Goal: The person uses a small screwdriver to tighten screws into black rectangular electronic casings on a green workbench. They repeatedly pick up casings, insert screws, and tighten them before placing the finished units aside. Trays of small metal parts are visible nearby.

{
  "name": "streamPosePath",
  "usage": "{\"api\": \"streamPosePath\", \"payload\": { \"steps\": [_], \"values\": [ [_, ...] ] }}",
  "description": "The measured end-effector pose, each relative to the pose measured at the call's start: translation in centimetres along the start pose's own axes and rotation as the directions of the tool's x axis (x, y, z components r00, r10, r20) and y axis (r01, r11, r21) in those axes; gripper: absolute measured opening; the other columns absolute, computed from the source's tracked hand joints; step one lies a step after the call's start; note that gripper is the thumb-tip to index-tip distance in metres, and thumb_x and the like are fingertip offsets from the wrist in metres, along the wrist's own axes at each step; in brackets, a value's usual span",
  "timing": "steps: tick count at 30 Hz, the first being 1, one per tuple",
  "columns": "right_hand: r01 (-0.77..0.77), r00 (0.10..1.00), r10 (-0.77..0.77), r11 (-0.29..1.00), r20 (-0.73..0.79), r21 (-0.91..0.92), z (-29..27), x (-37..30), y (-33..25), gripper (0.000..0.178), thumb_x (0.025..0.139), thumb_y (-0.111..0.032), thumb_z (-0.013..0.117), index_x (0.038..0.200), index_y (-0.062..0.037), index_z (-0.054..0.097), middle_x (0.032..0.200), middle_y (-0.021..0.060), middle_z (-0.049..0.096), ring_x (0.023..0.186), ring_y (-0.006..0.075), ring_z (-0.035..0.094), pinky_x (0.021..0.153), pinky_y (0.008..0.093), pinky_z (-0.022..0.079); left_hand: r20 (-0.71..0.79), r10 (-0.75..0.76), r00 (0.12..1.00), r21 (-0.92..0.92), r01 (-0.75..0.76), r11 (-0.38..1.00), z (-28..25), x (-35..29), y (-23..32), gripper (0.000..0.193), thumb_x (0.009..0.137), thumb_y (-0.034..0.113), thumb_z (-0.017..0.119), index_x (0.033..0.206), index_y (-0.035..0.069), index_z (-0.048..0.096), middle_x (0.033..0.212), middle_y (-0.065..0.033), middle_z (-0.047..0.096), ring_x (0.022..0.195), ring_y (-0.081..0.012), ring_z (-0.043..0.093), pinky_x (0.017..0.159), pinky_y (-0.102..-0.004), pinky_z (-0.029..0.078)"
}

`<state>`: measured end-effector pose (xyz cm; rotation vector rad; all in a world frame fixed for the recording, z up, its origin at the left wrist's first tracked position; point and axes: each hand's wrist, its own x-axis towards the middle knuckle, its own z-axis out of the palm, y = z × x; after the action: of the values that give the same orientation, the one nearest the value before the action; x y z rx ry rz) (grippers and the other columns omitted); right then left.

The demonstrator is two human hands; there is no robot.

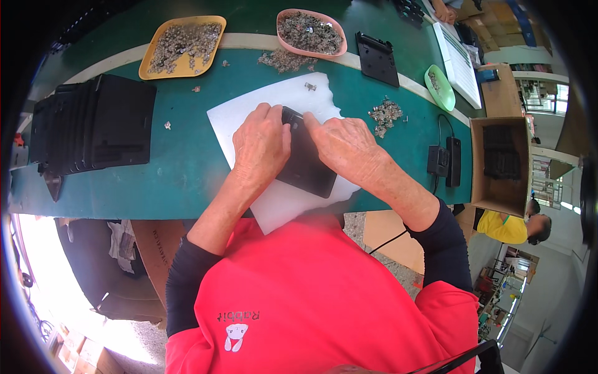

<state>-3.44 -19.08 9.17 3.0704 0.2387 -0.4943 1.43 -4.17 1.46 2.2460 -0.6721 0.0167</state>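
Black panel between left fingers and right fingers, at far end, clamping unclear

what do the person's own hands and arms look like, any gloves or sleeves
The left hand and right hand are ungloved, with no watch or bracelet showing. The forearms are bare up to snug, wrinkled dark sleeves, which emerge from looser red sleeves.

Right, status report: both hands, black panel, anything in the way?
Left hand at left edge of black rectangular panel; right hand at its far end. Panel over white foam sheet. Small metal piece beyond, not touching.
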Motion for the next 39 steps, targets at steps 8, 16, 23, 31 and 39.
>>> {"api": "streamPosePath", "payload": {
  "steps": [8,16,23,31,39],
  "values": [
    [-0.012,1.0,0.012,1.0,0.001,-0.002,-0.7,0.7,-0.9,0.014,0.087,-0.01,0.053,0.085,0.0009,0.062,0.074,0.017,0.068,0.07,0.0308,0.07,0.058,0.0395,0.056,-0.001,0.007,1.0,-0.046,-0.007,0.999,0.2,-0.1,0.0,0.027,0.08,0.009,0.066,0.105,-0.002,0.062,0.093,-0.0151,0.059,0.087,-0.0344,0.061,0.072,-0.0444,0.051],
    [0.002,1.0,-0.002,0.998,-0.001,0.061,-0.4,0.8,0.8,0.018,0.086,-0.007,0.051,0.098,0.0005,0.063,0.075,0.0188,0.068,0.073,0.0358,0.069,0.064,0.0462,0.055,0.029,-0.041,0.999,-0.005,0.041,0.999,-0.2,0.1,0.2,0.03,0.081,0.011,0.066,0.108,-0.001,0.063,0.095,-0.0145,0.061,0.087,-0.0354,0.062,0.075,-0.0434,0.05],
    [-0.002,0.999,0.006,0.998,-0.051,0.067,0.9,0.4,0.7,0.027,0.087,-0.006,0.05,0.112,-0.0007,0.055,0.072,0.0194,0.066,0.071,0.0377,0.068,0.062,0.0476,0.053,0.032,-0.057,0.998,-0.001,0.057,0.998,-0.3,0.1,0.3,0.029,0.082,0.013,0.066,0.107,0.0,0.064,0.094,-0.0147,0.061,0.088,-0.0352,0.062,0.076,-0.0433,0.05],
    [-0.026,0.998,0.03,0.997,-0.049,0.073,1.2,0.9,0.4,0.045,0.081,0.0,0.052,0.126,-0.0014,0.054,0.071,0.0223,0.065,0.068,0.0387,0.067,0.06,0.0473,0.053,0.019,-0.053,0.998,-0.01,0.053,0.999,-0.2,0.0,0.4,0.028,0.082,0.012,0.065,0.107,0.0,0.064,0.094,-0.0148,0.061,0.087,-0.0351,0.062,0.075,-0.0432,0.05],
    [-0.079,0.996,0.089,0.972,-0.032,0.223,1.3,0.4,0.2,0.046,0.082,0.001,0.049,0.128,-0.0002,0.052,0.074,0.025,0.065,0.073,0.0417,0.066,0.065,0.0497,0.053,-0.007,-0.063,0.998,-0.064,0.062,0.996,-0.1,0.2,0.3,0.027,0.081,0.011,0.066,0.105,-0.001,0.064,0.092,-0.0142,0.061,0.083,-0.0342,0.063,0.073,-0.0419,0.05]
  ]
}}
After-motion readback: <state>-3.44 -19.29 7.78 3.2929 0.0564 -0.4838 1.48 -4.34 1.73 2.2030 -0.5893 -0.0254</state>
